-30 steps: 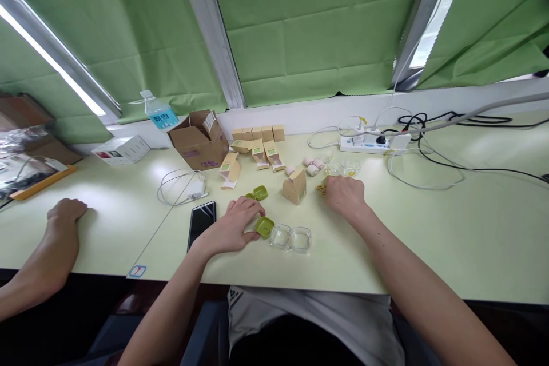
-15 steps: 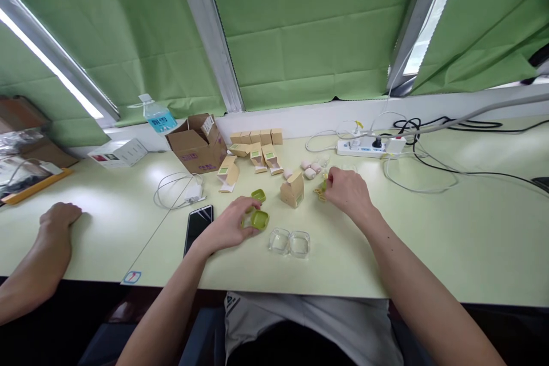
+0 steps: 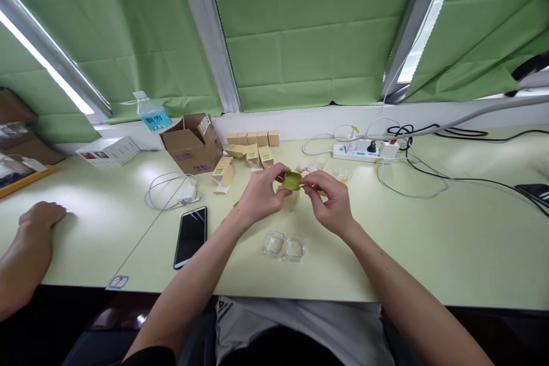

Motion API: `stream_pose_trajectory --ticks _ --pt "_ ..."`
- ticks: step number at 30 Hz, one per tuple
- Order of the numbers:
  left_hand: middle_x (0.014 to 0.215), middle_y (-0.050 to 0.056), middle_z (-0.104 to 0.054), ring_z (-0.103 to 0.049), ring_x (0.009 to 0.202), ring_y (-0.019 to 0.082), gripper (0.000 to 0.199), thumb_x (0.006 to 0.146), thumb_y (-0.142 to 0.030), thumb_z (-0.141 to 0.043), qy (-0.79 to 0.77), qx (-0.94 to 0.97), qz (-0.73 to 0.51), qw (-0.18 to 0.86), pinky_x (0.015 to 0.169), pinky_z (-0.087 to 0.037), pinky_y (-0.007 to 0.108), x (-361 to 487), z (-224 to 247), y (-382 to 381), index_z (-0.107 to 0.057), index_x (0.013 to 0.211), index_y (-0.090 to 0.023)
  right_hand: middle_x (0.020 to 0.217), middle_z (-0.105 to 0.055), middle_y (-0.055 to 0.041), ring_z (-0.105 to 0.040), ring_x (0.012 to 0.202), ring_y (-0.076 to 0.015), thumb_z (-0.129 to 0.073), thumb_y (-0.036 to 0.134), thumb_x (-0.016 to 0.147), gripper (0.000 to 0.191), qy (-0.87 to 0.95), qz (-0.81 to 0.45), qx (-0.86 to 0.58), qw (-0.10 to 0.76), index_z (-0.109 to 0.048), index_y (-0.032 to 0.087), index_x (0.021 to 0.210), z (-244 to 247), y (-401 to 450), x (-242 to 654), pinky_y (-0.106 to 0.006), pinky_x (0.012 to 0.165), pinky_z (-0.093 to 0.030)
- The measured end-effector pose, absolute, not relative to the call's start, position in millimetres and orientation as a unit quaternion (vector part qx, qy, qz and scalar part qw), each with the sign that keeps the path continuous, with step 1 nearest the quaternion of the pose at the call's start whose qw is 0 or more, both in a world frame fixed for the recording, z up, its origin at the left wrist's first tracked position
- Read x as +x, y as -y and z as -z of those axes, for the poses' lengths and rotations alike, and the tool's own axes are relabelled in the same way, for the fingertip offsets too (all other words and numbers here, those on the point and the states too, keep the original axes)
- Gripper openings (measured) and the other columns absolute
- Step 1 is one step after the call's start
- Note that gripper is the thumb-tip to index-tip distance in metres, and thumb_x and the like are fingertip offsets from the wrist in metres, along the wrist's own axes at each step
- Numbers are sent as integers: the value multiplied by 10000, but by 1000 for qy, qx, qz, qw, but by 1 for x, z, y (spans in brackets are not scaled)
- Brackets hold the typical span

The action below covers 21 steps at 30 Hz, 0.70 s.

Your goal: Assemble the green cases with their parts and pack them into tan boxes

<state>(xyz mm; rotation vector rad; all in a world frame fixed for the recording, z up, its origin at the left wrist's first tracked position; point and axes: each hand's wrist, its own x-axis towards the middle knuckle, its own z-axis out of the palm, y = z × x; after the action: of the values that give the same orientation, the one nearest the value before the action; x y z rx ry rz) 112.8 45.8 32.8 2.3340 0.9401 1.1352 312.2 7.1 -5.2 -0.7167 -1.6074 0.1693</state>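
Observation:
A small green square lid is held above the table in my left hand, gripped by its left side between thumb and fingers. My right hand is closed in a pinch at the lid's right edge. A thin yellowish piece shows at those fingertips, too small to name surely. Below the lid stands a small cardboard carton, partly covered by the hands. Nearer to me, two clear square containers sit side by side. Behind my right hand are several pale pink pieces and clear containers.
A phone and a white charger lie to the left. Behind are a brown box, opened cartons and a row of small boxes. A power strip trails cables. Another person's hand rests far left.
My left hand has lifted a green lid from the table and carried it up and right. My right hand has come left from the yellow bands to the lid's edge.

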Motion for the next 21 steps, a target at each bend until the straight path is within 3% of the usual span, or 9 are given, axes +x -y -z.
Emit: stream_pose_trajectory --ticks 2,5,9,12,16,21 --pt "1109 75 -791 -750 1020 244 378 816 -132 -809 -310 815 -434 226 979 -599 420 120 -27 -46 -724 1175 -210 970 -794 -49 -743 879 -187 -607 114 1003 223 705 -39 -309 637 -761 252 1087 6 -7 310 -314 719 -624" --pt "1308 134 -761 -729 1202 278 459 812 -199 -882 -242 758 -483 365 1068 -587 435 122 -13 -50 -727 1244 -200 1024 -815 -41 -766 847 -175 -640 123 999 260 687 -61 -328 646 -734 265 1195 8 -6 306 -289 672 -632" --pt "1304 160 -776 -741 1229 295 528 820 -326 -925 -186 669 -491 526 1031 -610 400 116 3 -60 -738 1292 -179 978 -807 -29 -765 844 -173 -653 127 1002 191 671 -71 -321 665 -759 266 1078 7 0 301 -288 661 -622" --pt "1301 165 -788 -744 1243 295 568 872 -388 -889 -174 647 -487 560 1077 -582 390 110 8 -64 -728 1375 -181 1000 -803 -45 -773 914 -198 -651 143 1017 198 646 -90 -308 693 -792 274 1063 3 5 300 -326 699 -645" --pt "1331 166 -780 -729 1283 299 570 938 -407 -824 -151 659 -483 557 1124 -548 390 104 5 -61 -697 1452 -195 1020 -784 -51 -741 751 -164 -688 161 999 179 602 -168 -293 724 -829 264 1042 -1 7 302 -310 576 -644" --pt "1386 141 -754 -708 1307 288 519 983 -427 -763 -137 668 -466 564 1104 -556 376 104 0 -50 -697 1463 -239 1055 -781 -41 -768 874 -190 -740 122 951 229 614 -203 -275 711 -839 284 1079 -3 9 304 -360 736 -723"
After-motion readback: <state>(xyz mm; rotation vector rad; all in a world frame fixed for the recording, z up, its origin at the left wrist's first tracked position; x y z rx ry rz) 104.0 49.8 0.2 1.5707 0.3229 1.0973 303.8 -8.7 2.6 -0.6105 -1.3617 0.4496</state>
